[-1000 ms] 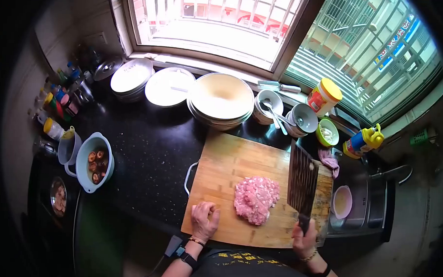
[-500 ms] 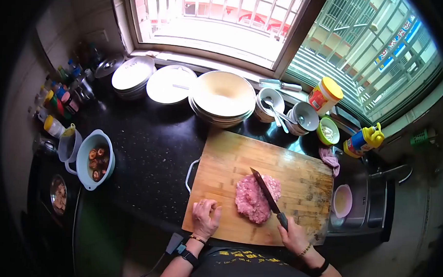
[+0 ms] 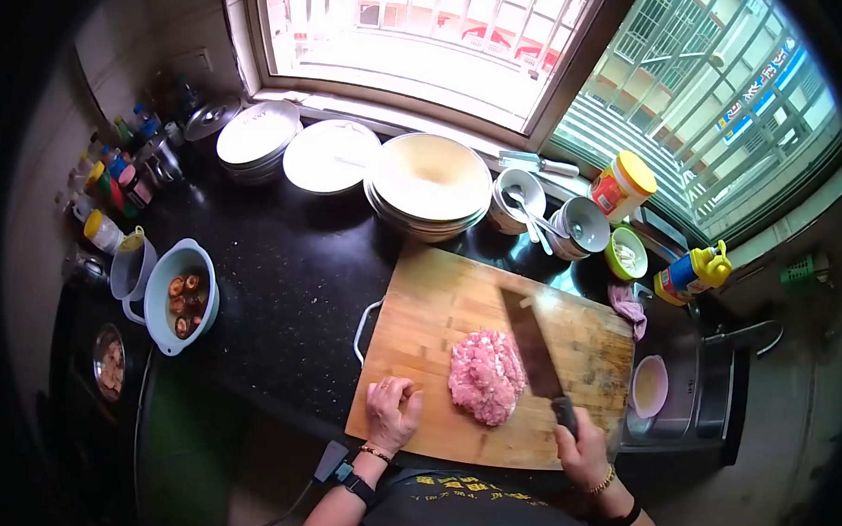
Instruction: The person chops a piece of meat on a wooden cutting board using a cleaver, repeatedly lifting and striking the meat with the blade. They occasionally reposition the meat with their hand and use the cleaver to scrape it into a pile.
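Note:
My right hand [image 3: 582, 449] is closed around the black handle of a kitchen knife [image 3: 535, 346]. The broad dark blade slants up and left, its flat side showing, just to the right of a mound of minced meat [image 3: 487, 377]. That pink mince lies as a rounded patch on the wooden cutting board [image 3: 429, 300]. My left hand [image 3: 392, 415] rests with curled fingers at the board's front left, a short way from the meat, and nothing shows in it.
Stacked plates [image 3: 429, 175] and bowls [image 3: 585, 222] line the window side. A pale blue colander bowl [image 3: 181, 296] with mushrooms stands at left, near a metal dish of food [image 3: 110, 363]. At right is the sink [image 3: 681, 383], holding a pink bowl [image 3: 649, 386].
The knife has moved off the mince to the right, and its blade has turned to show its flat side. My right hand has shifted slightly right; my left hand stays in place.

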`<state>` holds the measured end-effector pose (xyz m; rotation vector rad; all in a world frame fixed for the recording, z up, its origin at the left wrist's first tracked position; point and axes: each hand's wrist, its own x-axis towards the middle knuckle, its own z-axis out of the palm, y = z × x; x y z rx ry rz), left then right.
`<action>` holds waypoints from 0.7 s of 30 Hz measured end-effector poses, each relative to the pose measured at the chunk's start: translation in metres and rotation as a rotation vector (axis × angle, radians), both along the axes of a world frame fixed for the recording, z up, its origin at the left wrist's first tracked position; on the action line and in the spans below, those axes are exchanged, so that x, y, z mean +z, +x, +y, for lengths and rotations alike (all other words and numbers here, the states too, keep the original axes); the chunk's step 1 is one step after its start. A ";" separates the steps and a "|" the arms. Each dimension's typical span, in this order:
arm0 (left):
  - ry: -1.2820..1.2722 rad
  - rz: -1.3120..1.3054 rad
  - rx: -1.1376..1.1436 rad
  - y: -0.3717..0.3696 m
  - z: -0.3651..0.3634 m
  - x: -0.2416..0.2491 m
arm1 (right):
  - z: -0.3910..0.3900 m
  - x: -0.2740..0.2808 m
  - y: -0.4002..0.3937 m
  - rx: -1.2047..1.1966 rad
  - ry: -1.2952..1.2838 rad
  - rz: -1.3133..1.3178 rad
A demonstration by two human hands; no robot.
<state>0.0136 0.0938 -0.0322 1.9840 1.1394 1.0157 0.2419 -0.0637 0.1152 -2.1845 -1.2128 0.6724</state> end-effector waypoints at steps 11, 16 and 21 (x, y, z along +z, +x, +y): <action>-0.006 -0.015 0.011 0.001 0.001 0.001 | 0.013 -0.003 -0.001 0.131 -0.142 -0.064; -0.004 -0.005 0.002 0.001 0.001 0.004 | 0.002 -0.047 0.003 0.051 0.041 -0.101; -0.016 -0.008 0.013 -0.002 -0.001 0.005 | 0.008 -0.022 0.009 0.082 -0.090 -0.046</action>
